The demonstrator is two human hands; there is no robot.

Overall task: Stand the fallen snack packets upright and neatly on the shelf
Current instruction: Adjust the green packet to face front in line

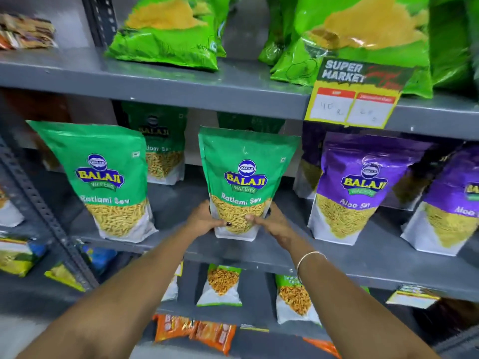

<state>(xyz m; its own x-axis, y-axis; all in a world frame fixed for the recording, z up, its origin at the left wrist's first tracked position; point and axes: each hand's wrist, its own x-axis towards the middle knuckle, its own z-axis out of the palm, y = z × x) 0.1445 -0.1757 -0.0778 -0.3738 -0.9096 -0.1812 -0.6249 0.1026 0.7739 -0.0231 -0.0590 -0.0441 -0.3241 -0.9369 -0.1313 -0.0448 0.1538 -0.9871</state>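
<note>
A green Ratlami Sev packet point(246, 177) stands upright at the middle of the grey middle shelf point(285, 251), near its front edge. My left hand point(204, 220) grips its lower left side and my right hand point(269, 220) grips its lower right side, thumbs across the front. Another green Ratlami Sev packet point(103, 177) stands upright to the left, leaning slightly. A third green packet point(162, 151) stands behind, further back. Two purple Aloo Sev packets point(360, 187) point(451, 203) stand upright to the right.
Bright green bags point(168, 29) lie on the top shelf, beside a yellow price tag point(355, 97) hanging from its edge. Smaller packets point(223, 285) stand on the lower shelf, orange packets point(197, 330) below them. A perforated metal upright point(39, 203) borders the left.
</note>
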